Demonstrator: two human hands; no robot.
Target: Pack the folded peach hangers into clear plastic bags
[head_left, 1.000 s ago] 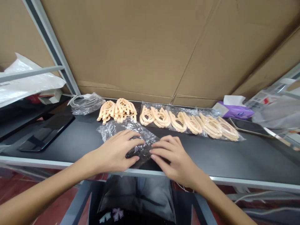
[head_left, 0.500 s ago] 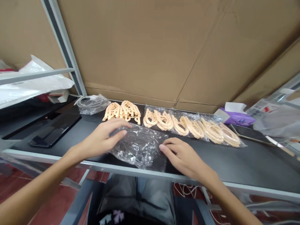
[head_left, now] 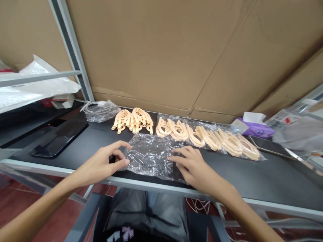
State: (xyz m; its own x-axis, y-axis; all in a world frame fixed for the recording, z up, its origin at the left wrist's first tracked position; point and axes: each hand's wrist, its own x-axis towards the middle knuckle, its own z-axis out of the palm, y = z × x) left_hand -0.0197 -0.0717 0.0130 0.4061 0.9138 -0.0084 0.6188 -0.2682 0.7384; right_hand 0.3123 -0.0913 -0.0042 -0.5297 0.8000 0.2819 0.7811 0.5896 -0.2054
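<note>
A clear, crinkled plastic bag point(head_left: 150, 155) lies flat on the black tabletop in front of me. My left hand point(head_left: 107, 163) is at its left edge, thumb and fingers apart. Over the bag's right side, my right hand point(head_left: 194, 164) has its fingers spread, the fingertips touching the plastic or just above it. Neither hand grips anything. Just beyond the bag is a loose pile of beige looped pieces point(head_left: 137, 118). To the right of the pile, similar beige loops point(head_left: 178, 130) lie in a row inside clear bags.
A bagged white cable point(head_left: 101, 110) lies at the back left, with a dark phone-like slab point(head_left: 59, 139) nearer. At the right are a purple tissue pack point(head_left: 256, 127) and a phone point(head_left: 271, 146). A cardboard wall point(head_left: 161, 57) stands behind, and a metal rail edges the table.
My left hand has drawn back toward me and left, off the bag's top. The bag lies flatter and squarer. My right hand's fingers have spread and moved slightly left over it.
</note>
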